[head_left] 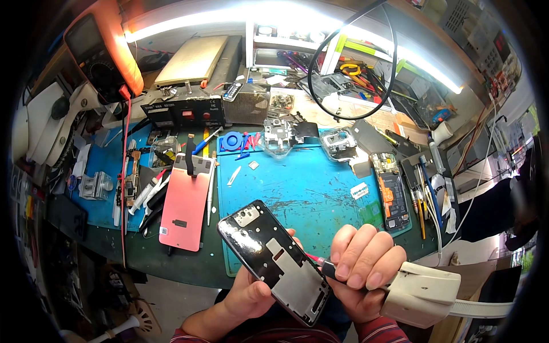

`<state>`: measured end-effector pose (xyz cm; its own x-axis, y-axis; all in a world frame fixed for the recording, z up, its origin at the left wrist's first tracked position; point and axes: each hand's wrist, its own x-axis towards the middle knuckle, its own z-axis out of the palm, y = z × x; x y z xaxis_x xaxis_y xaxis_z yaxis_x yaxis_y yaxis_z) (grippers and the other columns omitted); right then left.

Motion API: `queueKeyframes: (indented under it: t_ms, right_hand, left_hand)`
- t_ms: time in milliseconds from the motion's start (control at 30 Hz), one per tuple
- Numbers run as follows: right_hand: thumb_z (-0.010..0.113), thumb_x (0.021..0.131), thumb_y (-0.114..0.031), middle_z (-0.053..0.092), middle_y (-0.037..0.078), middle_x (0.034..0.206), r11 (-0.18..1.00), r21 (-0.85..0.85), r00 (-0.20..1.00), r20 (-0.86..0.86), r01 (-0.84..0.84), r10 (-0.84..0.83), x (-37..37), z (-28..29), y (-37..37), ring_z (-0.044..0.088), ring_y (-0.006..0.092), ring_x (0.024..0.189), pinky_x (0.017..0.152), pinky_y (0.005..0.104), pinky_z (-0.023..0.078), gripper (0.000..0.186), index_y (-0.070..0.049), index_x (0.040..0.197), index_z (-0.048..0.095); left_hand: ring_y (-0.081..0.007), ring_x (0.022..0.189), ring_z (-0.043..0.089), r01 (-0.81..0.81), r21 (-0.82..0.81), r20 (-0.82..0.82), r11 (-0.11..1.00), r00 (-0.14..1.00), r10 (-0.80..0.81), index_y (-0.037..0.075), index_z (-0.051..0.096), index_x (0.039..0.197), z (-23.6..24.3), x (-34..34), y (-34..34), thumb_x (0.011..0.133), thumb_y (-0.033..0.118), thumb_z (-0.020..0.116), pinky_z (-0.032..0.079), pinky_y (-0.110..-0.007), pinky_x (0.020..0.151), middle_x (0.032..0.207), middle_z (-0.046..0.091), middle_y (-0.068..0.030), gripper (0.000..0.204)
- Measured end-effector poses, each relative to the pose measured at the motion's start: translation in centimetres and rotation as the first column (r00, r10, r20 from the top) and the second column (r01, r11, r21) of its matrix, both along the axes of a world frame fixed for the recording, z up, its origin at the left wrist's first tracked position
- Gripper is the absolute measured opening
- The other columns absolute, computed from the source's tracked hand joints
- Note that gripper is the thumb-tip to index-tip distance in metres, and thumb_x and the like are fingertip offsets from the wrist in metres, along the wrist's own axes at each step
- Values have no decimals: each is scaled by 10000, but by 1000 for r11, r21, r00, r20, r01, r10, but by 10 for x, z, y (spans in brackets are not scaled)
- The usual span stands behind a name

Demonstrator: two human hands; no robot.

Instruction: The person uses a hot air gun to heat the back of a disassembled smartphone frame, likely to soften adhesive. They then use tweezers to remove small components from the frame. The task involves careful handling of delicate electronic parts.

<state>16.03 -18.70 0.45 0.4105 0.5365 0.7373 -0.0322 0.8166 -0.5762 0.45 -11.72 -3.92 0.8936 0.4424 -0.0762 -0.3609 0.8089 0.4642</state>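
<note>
While the head view looks down, an opened phone frame [275,260] sits low in the middle of the frame, tilted from upper left to lower right, its inner side up. Under it, at the lower centre, the left hand [249,294] cups the frame from below, fingers wrapped around its edges. Just right of it, the right hand [363,263] is curled tight around a thin dark-tipped tool [321,264] whose red point touches the frame's right edge; a pale wrist device [422,292] with a strap sits on that forearm at the lower right.

Beyond the hands, a blue mat [303,191] covers the green worktop [171,260]. A pink-backed screen panel [185,203] lies at centre left, another opened phone [390,194] at centre right, a black power unit [183,114] above, and an orange multimeter [103,48] in the upper left. A bright strip light [274,14] arcs across the top.
</note>
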Motion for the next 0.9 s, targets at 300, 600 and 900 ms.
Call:
queueKeyframes:
  t_ms: [300, 600, 900]
  right_hand:
    - [680, 939, -169, 625, 70, 925, 1000, -29, 1000, -12, -7, 7, -1, 2, -2, 602, 212, 854, 748, 368, 489, 137, -78, 988, 591]
    - [699, 922, -152, 626, 70, 902, 999, -41, 1000, -2, -9, 9, 0, 2, -2, 604, 209, 833, 727, 360, 489, 138, -67, 957, 595]
    - [731, 899, -156, 623, 62, 868, 998, -58, 999, -23, -26, 25, 0, 4, -4, 602, 195, 790, 694, 342, 480, 159, -72, 926, 599]
  left_hand:
    - [-220, 1267, 466, -1, 15, 17, 1000, 1000, 1, 40, 225, 1509, 0, 2, 0, 756, 424, 849, 400, -403, 1050, 1344, 445, -105, 1051]
    - [-219, 1273, 464, 2, -4, 9, 1000, 1000, -2, 37, 218, 1511, 1, 1, -1, 753, 401, 857, 398, -398, 1055, 1343, 444, -102, 1056]
    - [-254, 1240, 520, -6, 124, -95, 992, 995, 18, 34, 283, 1481, 3, 2, -1, 725, 536, 830, 437, -424, 1036, 1361, 486, -125, 1060]
